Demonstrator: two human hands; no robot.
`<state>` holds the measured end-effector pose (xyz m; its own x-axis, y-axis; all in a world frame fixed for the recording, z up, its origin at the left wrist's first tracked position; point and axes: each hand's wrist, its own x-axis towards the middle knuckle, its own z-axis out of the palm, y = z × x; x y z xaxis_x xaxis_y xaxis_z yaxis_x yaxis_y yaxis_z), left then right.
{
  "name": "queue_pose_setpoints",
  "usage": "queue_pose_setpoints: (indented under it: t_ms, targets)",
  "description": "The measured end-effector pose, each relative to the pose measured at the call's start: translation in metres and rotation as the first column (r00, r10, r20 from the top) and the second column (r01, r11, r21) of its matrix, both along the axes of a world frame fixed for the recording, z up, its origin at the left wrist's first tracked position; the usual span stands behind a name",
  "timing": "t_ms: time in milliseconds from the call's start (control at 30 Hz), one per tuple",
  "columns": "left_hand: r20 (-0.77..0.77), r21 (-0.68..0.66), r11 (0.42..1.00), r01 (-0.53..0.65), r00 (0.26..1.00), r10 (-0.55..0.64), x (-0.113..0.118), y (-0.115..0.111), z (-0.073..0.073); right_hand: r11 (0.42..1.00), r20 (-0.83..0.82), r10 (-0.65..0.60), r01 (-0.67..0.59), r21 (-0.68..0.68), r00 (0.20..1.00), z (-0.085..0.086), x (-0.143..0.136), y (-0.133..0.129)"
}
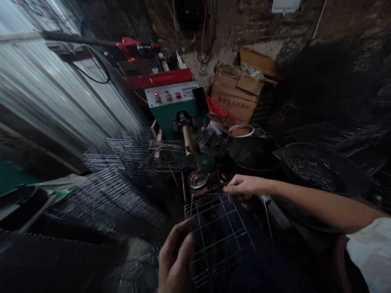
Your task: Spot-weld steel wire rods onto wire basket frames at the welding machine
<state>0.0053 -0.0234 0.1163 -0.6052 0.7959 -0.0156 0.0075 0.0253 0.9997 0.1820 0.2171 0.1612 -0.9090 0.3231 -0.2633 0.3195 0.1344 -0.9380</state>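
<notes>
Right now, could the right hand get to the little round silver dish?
Probably yes: the right hand looks near the silver dish, whose top seems open. But the fingers are on the wire rack, so they might need to let go first.

Cardboard box (233, 97) (dark characters printed on side) near rough wall (244, 34); corrugated sheeting (61, 85) at left.

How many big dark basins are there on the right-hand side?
2: one basin just beyond the right hand, the other basin farther right, with thin metal pieces in it. More may be hidden in the shadows there.
</notes>
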Motion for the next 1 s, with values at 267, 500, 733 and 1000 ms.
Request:
queue_pose_setpoints:
  t_ms: [267,500,733,1000]
  targets:
    - [-0.191,0.098,0.988,0.118,0.977,-0.097,-0.006,0.030,0.002,0.997,-0.052,0.029,-0.032,-0.068,0.998,-0.011,0.014,-0.010]
    - [-0.381,0.128,0.988,0.084,0.924,-0.029,0.000,0.015,-0.007,0.998,0.003,0.059,-0.058,-0.034,0.998,-0.010,0.016,-0.013]
    - [-0.227,0.089,0.994,0.062,0.973,-0.041,0.001,0.014,-0.011,0.998,0.011,0.048,-0.047,-0.045,0.999,-0.028,0.009,-0.008]
    - [0.177,0.043,0.984,-0.172,0.971,0.162,-0.012,0.012,-0.033,0.900,-0.128,-0.359,0.307,-0.309,0.924,-0.054,0.035,-0.010]
